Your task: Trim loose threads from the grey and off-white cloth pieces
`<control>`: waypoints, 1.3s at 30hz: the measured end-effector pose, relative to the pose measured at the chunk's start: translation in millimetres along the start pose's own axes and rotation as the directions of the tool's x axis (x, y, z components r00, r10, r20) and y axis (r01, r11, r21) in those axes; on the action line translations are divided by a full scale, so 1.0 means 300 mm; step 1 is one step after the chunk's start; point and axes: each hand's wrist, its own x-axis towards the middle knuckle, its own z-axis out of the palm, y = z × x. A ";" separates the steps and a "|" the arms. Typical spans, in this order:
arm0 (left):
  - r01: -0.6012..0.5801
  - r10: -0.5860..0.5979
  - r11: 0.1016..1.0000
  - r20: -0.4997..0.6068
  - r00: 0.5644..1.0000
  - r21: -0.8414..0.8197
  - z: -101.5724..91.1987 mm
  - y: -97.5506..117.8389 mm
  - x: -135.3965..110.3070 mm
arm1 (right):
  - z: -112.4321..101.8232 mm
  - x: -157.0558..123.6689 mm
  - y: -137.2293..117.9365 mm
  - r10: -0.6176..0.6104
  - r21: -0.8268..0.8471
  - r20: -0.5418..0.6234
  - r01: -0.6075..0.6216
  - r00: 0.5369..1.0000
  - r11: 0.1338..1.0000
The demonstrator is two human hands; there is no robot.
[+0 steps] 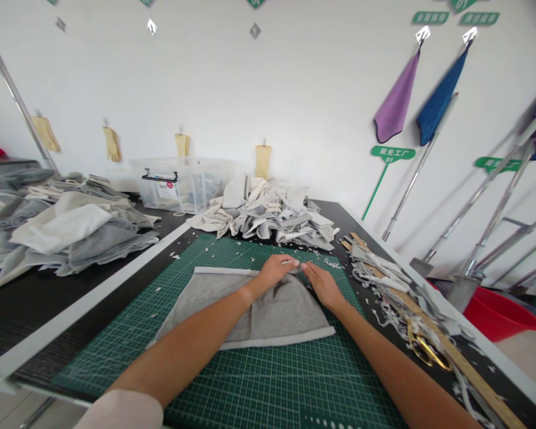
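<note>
**Pale Sleeve, Bare Arms on Show!**

And here's the outfit, folks: a pale pinkish sleeve (120, 411) on the left arm, smooth soft cloth, running off the bottom of the view! Past its cuff, the left forearm (183, 333) goes bare down to the left hand (274, 271), and the right forearm (397, 369) and right hand (324, 287) are bare too!

This is a fabric-cutting workshop. A long surface (333, 210) carries a green cutting mat (268, 393), heaps of grey and cream fabric (259, 214), gold-handled scissors (426, 351) and a wooden ruler (469, 357). Yellow rubber gloves (111, 144) hang along the white wall, with green signs (392, 154) and hanging cloths (395, 95) at upper right.
</note>
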 end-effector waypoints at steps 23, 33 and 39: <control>-0.032 0.032 0.999 -0.011 0.999 0.025 0.003 -0.033 0.015 | 0.011 0.000 -0.001 0.057 -0.087 -0.017 -0.058 0.998 0.994; -0.029 0.030 0.999 -0.011 0.999 0.040 0.003 -0.039 0.014 | 0.006 -0.001 -0.006 0.040 -0.077 -0.002 -0.040 0.999 0.996; -0.048 0.048 0.998 -0.001 0.999 0.039 0.002 -0.035 0.011 | 0.006 -0.003 -0.009 0.020 -0.061 -0.007 -0.021 1.000 0.998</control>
